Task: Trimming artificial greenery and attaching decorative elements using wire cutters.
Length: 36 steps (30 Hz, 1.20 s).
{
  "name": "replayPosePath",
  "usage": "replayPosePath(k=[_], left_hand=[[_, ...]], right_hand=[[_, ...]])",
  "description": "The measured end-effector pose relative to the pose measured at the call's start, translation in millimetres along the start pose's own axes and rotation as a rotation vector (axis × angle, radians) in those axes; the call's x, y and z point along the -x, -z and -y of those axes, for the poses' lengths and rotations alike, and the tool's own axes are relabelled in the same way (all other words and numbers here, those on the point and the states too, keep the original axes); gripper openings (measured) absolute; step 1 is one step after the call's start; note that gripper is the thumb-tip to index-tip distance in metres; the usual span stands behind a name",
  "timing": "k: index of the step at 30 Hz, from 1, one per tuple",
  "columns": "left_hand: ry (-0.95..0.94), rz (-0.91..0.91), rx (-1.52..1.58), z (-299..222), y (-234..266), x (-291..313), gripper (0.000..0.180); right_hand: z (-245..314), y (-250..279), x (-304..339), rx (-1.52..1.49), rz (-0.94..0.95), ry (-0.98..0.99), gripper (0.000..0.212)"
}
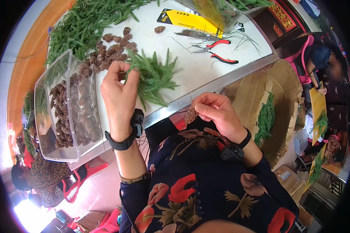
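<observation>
In my left hand (121, 87) I pinch a green artificial pine sprig (154, 79), which fans out to the right over the white tabletop (206, 73). My right hand (217, 112), in front of the table edge, grips a small brown pine cone (190, 115) between thumb and fingers. A thin wire rises from the cone's top. Beyond my left hand lies a heap of loose pine cones (112, 52). To the left of that hand, a clear plastic bin (74, 116) holds many more cones.
Red-and-black pliers (216, 51) lie on the table by loose thin wires (241, 40) and a yellow-and-black package (190, 20). Green sprigs (85, 27) pile up at the far left. A cardboard box (280, 112) with greenery stands at the right. Other people work at both sides.
</observation>
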<state>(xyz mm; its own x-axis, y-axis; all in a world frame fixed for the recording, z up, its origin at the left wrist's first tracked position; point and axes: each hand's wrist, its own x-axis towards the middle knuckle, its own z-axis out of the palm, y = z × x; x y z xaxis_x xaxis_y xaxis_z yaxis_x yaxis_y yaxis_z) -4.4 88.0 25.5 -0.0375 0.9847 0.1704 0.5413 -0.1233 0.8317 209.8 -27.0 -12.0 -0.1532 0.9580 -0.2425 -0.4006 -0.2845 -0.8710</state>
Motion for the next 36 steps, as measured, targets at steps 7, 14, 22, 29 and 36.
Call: replayPosePath(k=[7,14,22,29,36], left_hand=[[-0.030,-0.068,0.342,-13,1,12,0.010],[0.118,0.139,0.683,-22,-2,22,0.011],[0.152,0.111,0.773,-28,2,29,0.013],[0.163,0.088,0.779,-31,-4,32,0.014],[0.088,0.053,0.800,-29,-11,34,0.014]], right_hand=[[19,-15,0,0.005,0.025,0.049,0.010],[47,-44,-13,0.093,0.085,0.168,0.012],[43,-47,-39,0.104,-0.001,0.293,0.010],[39,-55,-50,0.707,-0.198,0.586,0.008],[38,-54,-61,0.736,-0.220,0.688,0.005]])
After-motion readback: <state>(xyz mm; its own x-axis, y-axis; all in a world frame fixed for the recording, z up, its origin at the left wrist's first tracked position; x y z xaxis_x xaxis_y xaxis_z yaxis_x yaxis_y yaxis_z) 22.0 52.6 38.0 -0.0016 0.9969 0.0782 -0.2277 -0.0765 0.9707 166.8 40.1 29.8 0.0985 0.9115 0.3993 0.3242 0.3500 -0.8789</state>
